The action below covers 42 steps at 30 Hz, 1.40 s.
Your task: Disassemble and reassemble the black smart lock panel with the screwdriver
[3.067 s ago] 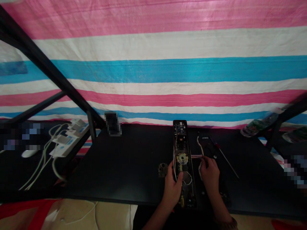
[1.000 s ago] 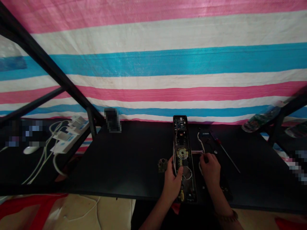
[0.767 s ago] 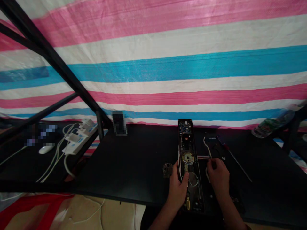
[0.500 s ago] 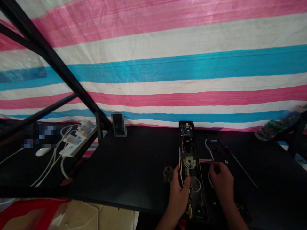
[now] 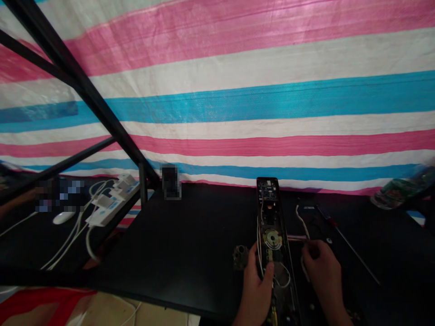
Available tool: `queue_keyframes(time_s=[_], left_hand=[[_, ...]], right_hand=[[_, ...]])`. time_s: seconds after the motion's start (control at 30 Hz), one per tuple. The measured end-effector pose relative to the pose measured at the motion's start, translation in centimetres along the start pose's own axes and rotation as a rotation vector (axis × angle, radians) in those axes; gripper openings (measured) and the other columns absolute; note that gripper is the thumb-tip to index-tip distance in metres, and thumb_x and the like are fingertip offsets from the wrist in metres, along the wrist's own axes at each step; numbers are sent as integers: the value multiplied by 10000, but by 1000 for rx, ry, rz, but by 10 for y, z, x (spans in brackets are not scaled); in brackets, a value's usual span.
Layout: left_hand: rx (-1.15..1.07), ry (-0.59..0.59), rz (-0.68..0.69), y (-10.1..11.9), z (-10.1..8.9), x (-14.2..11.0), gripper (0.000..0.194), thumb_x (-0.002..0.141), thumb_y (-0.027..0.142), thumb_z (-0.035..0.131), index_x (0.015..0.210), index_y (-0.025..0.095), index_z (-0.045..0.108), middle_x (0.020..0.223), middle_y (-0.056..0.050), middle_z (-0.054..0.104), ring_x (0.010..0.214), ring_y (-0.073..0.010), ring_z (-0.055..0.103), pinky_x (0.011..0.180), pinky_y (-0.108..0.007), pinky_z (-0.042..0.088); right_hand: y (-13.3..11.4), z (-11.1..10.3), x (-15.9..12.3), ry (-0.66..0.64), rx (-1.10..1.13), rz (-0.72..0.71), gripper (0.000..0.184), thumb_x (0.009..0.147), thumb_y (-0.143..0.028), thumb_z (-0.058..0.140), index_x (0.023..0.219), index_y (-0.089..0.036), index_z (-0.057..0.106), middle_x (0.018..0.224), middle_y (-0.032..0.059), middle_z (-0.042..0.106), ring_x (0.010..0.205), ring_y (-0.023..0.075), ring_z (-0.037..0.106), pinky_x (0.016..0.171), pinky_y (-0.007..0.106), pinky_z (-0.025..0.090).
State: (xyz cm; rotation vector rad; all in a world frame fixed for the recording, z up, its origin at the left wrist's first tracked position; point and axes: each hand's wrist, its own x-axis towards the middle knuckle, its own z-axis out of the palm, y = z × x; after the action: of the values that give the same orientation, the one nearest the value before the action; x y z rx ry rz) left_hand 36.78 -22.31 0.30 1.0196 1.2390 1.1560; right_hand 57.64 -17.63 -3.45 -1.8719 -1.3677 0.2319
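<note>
My left hand is wrapped round the left side of a long, narrow black electronic housing, its thumb on the inner parts. The open housing shows a circuit board at the far end, a round metal disc and a loop of thin white wire. To its right, my right hand is closed in a pinch on the end of a thin pinkish strip that reaches to the housing's edge. Beside those fingers runs a white cable. A small metal part lies left of my left hand.
A long screwdriver and a small round part lie right of the housing. A plastic bottle leans at the back right. Leftward are a power strip, a white mouse and another person's arm.
The view has shifted, so the housing and both hands appear lower and further right. My grips look the same throughout. Another person's arm has come in at the left edge.
</note>
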Motion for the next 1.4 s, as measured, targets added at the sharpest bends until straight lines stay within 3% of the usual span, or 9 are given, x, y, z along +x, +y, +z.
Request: queue_keyframes(time_s=[0.37,0.9,1.4], left_hand=[[30,-2,8,2,0,-1,575,978,445,565,1479,181,465,1476,-149,599,1375,-281,548,1180,-426,375],[25,4,34,2,1,-2,569,975,449,581,1475,193,489,1474,-146,605,1379,-283,549,1179,-420,380],[2,0,16,2,1,-3,576,975,464,581,1478,200,486,1450,-141,621,1342,-275,574,1157,-403,395]], right_hand=[[-3,-3,1,0,10,-14,418,919,-595,484,813,-213,617,801,106,684,740,269,644,700,378,463],[-4,-5,2,-22,43,37,324,851,-525,528,831,-215,621,822,101,693,753,274,651,720,388,469],[-6,-6,2,0,23,29,368,871,-560,504,815,-214,617,811,109,693,763,284,658,731,397,474]])
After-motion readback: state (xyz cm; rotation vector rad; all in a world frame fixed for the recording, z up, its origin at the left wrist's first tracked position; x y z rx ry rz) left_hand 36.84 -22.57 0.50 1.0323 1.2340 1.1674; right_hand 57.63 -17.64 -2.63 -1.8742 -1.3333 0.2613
